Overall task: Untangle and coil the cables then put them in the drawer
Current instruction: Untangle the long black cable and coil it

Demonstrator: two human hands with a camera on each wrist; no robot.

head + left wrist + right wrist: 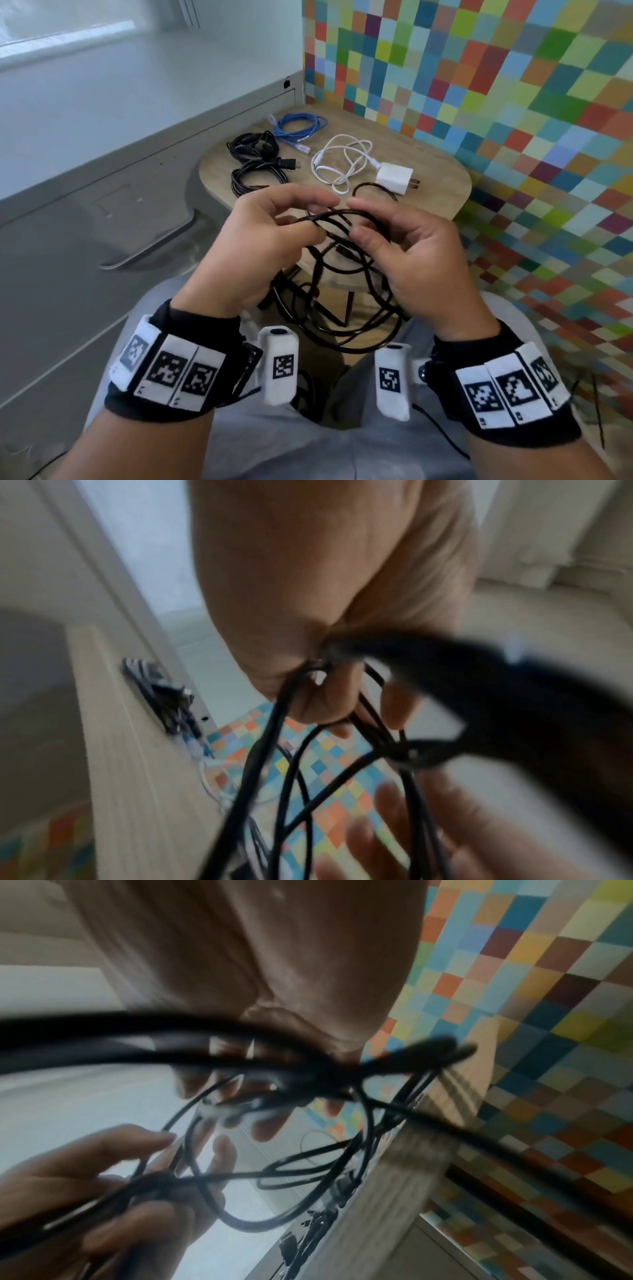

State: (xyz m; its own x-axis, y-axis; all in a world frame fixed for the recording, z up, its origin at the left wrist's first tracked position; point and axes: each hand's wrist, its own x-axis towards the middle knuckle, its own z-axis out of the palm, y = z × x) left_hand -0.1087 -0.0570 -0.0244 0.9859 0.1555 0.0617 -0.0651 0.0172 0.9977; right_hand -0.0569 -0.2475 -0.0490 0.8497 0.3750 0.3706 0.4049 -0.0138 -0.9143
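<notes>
A tangled black cable (346, 281) hangs in loops between both hands above my lap, in front of a small wooden table (435, 171). My left hand (274, 226) pinches a strand near the top of the loop; my right hand (383, 233) pinches the same bundle just to its right. In the left wrist view the black cable (291, 764) runs down from the curled fingers (318, 702). The right wrist view shows the black cable (240, 1053) blurred across the palm. On the table lie a blue cable (301, 128), two black coiled cables (253, 147), and a white cable (342, 161) with a white charger (394, 176).
A grey cabinet with a drawer front and long handle (150, 246) stands to the left of the table. A wall of coloured squares (479, 85) closes the right side and back. My legs in grey trousers (281, 445) are below the hands.
</notes>
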